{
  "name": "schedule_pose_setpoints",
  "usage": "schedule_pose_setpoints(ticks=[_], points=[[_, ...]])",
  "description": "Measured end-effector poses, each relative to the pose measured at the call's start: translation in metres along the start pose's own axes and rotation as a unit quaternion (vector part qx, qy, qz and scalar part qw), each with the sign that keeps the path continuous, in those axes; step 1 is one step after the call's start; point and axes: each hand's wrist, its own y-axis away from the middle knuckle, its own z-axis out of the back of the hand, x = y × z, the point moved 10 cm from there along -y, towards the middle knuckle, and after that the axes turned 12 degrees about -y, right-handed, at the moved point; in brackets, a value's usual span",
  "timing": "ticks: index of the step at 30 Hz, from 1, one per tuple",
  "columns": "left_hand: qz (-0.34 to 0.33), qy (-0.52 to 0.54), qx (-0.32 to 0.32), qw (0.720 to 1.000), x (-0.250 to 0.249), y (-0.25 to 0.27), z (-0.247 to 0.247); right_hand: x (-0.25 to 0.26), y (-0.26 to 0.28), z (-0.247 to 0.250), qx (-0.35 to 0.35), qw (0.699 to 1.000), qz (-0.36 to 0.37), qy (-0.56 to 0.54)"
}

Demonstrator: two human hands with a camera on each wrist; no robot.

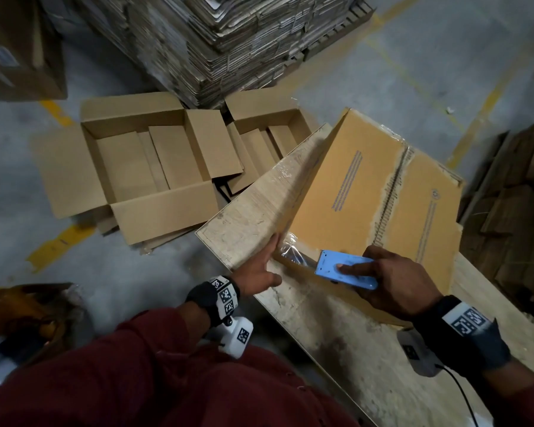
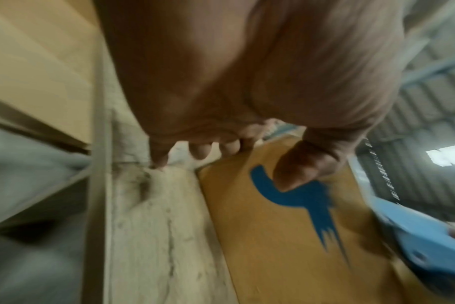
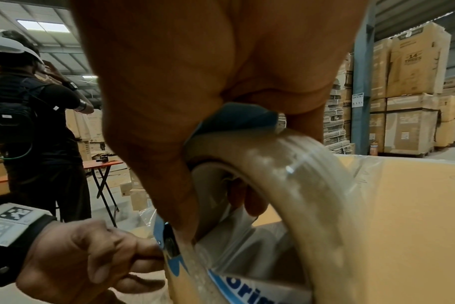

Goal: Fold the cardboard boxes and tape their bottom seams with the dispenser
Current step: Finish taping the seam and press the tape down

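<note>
While our right hand (image 1: 395, 282) wraps around the blue tape dispenser (image 1: 345, 269), index finger laid flat along its side, the clear tape roll (image 3: 299, 185) sits right under our palm. We've got the dispenser at the near edge of the folded cardboard box (image 1: 373, 192), which lies bottom-up on the worn wooden table (image 1: 253, 217). Our left hand (image 1: 259, 269) rests against the box's near-left corner with fingers fairly straight, gripping nothing. Two open boxes (image 1: 148, 167) sit on the floor, far left.
</note>
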Motion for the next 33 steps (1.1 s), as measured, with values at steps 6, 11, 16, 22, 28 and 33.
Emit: schedule_pose_setpoints(ticks=[6, 11, 16, 22, 28, 33], points=[[-0.022, 0.060, 0.007, 0.998, -0.015, 0.002, 0.025, 0.001, -0.002, -0.001, 0.003, 1.000, 0.017, -0.005], [-0.049, 0.028, -0.253, 0.966, -0.053, 0.029, 0.072, 0.004, 0.000, 0.003, -0.011, 0.999, 0.030, 0.003], [-0.155, -0.265, -0.415, 0.857, -0.112, 0.070, 0.033, 0.007, 0.005, 0.005, -0.006, 0.996, 0.064, 0.068], [-0.195, -0.564, -0.249, 0.763, -0.106, 0.024, -0.066, 0.013, -0.007, 0.012, 0.013, 0.982, 0.131, 0.136], [-0.181, -0.607, -0.251, 0.732, -0.101, 0.018, -0.064, -0.001, 0.010, 0.009, 0.042, 0.983, 0.131, 0.121], [-0.184, -0.617, -0.268, 0.716, -0.097, 0.016, -0.066, -0.023, 0.037, 0.002, 0.032, 0.982, 0.124, 0.138]])
